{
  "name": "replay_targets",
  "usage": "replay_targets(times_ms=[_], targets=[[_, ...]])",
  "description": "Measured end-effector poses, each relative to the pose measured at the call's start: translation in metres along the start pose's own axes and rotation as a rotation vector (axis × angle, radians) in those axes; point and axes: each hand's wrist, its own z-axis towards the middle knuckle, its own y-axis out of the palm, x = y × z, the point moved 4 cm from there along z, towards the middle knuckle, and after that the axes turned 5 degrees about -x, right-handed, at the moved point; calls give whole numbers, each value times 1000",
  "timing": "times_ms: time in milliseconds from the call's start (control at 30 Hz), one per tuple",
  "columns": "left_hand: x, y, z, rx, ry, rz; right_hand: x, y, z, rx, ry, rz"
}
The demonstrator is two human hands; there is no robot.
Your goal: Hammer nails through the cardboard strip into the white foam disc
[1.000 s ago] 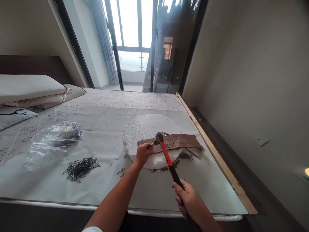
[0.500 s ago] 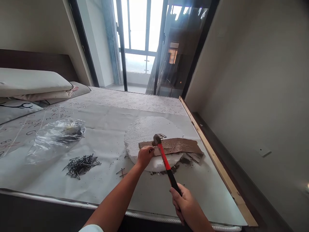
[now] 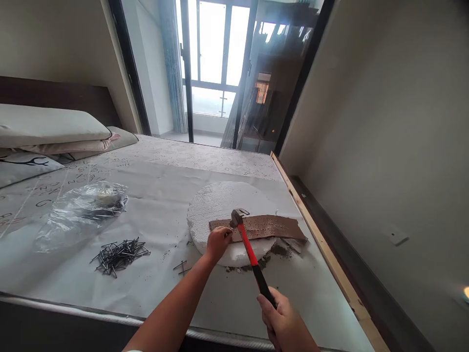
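Note:
My right hand (image 3: 280,320) grips the black end of a red-handled claw hammer (image 3: 249,249), whose metal head sits just above a brown board (image 3: 267,227) studded with nail heads. The board lies across a round white foam slab (image 3: 220,205) on the covered bed. My left hand (image 3: 217,243) is closed in a pinch at the board's left end, right beside the hammer head; what it pinches is too small to make out.
A pile of dark nails (image 3: 119,254) lies to the left, two loose nails (image 3: 182,266) nearer the slab. A crumpled clear plastic bag (image 3: 82,210) lies beyond. Pillows (image 3: 47,129) are far left. A wooden strip (image 3: 322,249) edges the bed's right side, beside the wall.
The hammer head has stayed close over the board's left end, dipping slightly. My left hand keeps its pinch there. The view has shifted a little.

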Motion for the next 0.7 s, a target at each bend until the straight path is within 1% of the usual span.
replay_targets(times_ms=[67, 133, 233, 267, 333, 400, 467, 567, 633, 700], targets=[[0, 0, 0, 9, 23, -24, 0, 0, 1, 28, -37, 7], [1, 0, 1, 17, 38, -43, 2, -1, 3, 70, -36, 14], [0, -1, 1, 36, 34, -40, 5, 0, 6, 39, 14, 6], [0, -1, 1, 39, 30, -35, 6, 0, 6, 31, 12, -4], [-1, -1, 1, 32, 27, -34, 5, -2, 6, 55, -33, -31], [-2, 0, 1, 21, 27, -36, 6, -5, 6, 114, -73, -52], [-2, 0, 2, 14, 24, -17, 10, -7, 10, 149, -60, -77], [-1, 1, 1, -11, 17, 72, 18, -8, 16, 154, -3, -146], [0, 1, 0, -30, 19, 116, 20, -7, 16, 151, -10, -168], [1, 1, 0, -39, 28, 115, 19, -5, 12, 157, -39, -151]])
